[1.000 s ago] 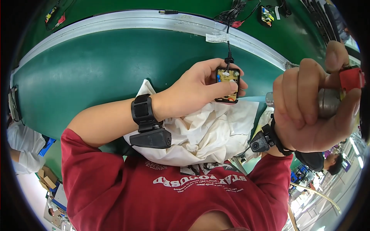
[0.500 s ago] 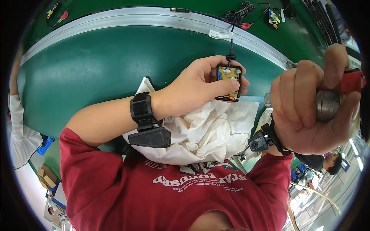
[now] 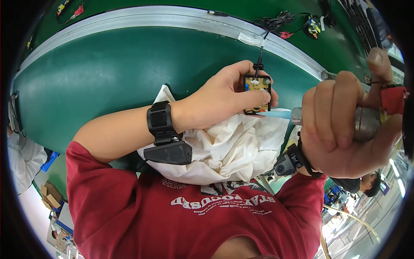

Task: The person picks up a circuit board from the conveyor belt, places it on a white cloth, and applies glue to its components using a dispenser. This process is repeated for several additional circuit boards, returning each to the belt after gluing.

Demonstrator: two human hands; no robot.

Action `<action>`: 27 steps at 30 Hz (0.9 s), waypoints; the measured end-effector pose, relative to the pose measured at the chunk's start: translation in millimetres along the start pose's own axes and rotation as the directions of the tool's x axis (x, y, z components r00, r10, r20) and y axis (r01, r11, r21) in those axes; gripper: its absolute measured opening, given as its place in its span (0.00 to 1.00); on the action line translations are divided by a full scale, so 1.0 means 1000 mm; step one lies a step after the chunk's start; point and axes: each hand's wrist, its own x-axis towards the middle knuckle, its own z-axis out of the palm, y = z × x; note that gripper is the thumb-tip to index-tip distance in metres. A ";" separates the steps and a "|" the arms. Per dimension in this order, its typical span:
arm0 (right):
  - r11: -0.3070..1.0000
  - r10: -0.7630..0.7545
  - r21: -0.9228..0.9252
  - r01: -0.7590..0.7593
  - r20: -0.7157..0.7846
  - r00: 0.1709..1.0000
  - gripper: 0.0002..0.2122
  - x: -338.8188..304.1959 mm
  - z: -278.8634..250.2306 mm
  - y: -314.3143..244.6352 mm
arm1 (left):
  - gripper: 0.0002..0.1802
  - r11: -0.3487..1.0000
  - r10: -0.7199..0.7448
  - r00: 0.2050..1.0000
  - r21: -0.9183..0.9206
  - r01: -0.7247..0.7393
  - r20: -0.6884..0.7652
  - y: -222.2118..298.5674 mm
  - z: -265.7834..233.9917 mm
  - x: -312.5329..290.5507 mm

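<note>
My left hand (image 3: pixel 215 100) holds a small open black case with a circuit board (image 3: pixel 257 85) in it, thumb pressed on the board and fingers behind the case. A black cable (image 3: pixel 260 56) runs from the case's far end. Closed around a glue dispensing gun with a metal barrel (image 3: pixel 366 123) and a red part (image 3: pixel 393 100) is my right hand (image 3: pixel 332 116). Its pale blue tapered nozzle (image 3: pixel 278 114) points left, the tip at the near edge of the case. Whether the tip touches the board, I cannot tell.
Crumpled white cloth (image 3: pixel 228 149) lies below my left hand, on the green table (image 3: pixel 108 73). A metal rail (image 3: pixel 129 20) curves across the far side. Beyond it are a coiled black cable (image 3: pixel 278 20), small circuit boards and red clips. Other people are at the sides.
The nozzle tip has moved left to the near edge of the case. My left hand still grips the case, and the whole view has shifted slightly.
</note>
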 end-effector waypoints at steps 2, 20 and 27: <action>1.000 -0.003 -0.008 0.003 0.001 1.000 0.26 0.000 0.002 0.000 | 0.16 0.998 0.043 0.999 0.045 -0.043 -0.003 -0.002 0.001 0.002; 0.995 0.092 0.020 -0.093 0.038 0.995 0.21 0.001 0.014 -0.001 | 0.19 0.995 0.086 0.995 0.061 -0.084 -0.041 -0.010 0.002 0.005; 0.997 0.067 0.027 -0.067 0.007 0.998 0.24 -0.001 0.013 0.001 | 0.20 0.984 0.083 0.997 0.159 -0.083 0.003 -0.014 -0.003 0.005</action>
